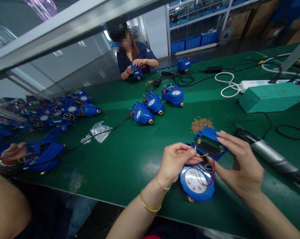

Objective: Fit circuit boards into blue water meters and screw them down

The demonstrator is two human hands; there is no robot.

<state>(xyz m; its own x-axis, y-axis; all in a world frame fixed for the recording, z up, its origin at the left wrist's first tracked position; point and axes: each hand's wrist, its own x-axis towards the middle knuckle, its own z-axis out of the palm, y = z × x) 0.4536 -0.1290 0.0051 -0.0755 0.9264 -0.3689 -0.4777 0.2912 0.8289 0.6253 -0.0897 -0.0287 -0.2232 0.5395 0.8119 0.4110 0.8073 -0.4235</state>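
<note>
A blue water meter point(197, 181) with a round white dial lies on the green table in front of me. Its blue cover with a dark circuit board point(206, 145) is tilted up behind the dial, and red and yellow wires run between the two. My right hand point(242, 162) grips this cover from the right, thumb below and fingers on top. Closed in a pinch, my left hand point(177, 161) is at the cover's left edge on thin wires point(202, 155). Part of the wiring is hidden behind the left fingers.
Brass screws point(202, 125) lie piled beyond the meter. An electric screwdriver point(269, 152) and a green box point(274, 97) are on the right. Several blue meters point(141, 113) stand mid-table, others at left. A co-worker point(137, 56) sits opposite; another's hand point(13, 152) is at left.
</note>
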